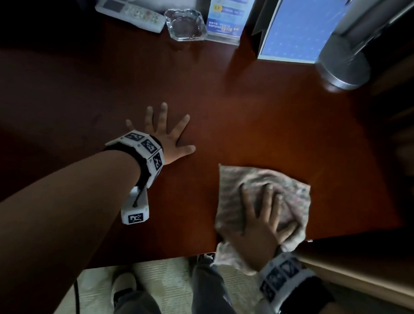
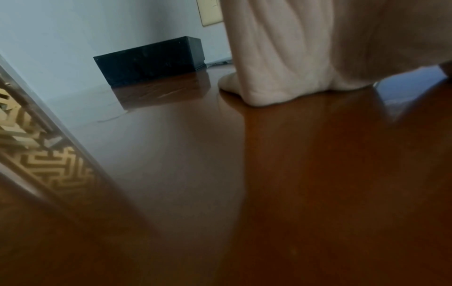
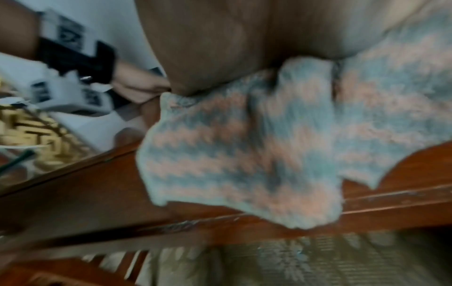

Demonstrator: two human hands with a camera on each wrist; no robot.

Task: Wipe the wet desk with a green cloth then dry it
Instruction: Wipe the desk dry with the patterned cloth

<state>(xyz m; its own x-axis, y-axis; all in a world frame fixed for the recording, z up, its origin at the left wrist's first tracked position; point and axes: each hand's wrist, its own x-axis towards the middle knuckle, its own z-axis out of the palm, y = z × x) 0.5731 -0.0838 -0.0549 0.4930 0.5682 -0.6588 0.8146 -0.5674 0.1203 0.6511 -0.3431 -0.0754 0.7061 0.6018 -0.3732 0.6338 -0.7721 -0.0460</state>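
Observation:
A glossy brown desk (image 1: 226,106) fills the head view. My right hand (image 1: 267,213) lies flat with spread fingers on a cloth (image 1: 292,183) striped in green and pink zigzags, near the desk's front right corner. It presses the cloth onto the wood. One corner of the cloth (image 3: 244,145) hangs over the front edge, below my palm (image 3: 220,38). My left hand (image 1: 164,134) rests open on bare wood to the cloth's left, fingers splayed and apart from it. In the left wrist view those fingers (image 2: 293,58) touch the shiny desk top (image 2: 220,174).
Along the desk's back edge stand a white remote (image 1: 130,13), a glass ashtray (image 1: 184,24), two blue sign cards (image 1: 227,14) and a silver lamp base (image 1: 343,65). A black box (image 2: 149,60) sits far left. My legs and shoes (image 1: 124,288) stand below the front edge.

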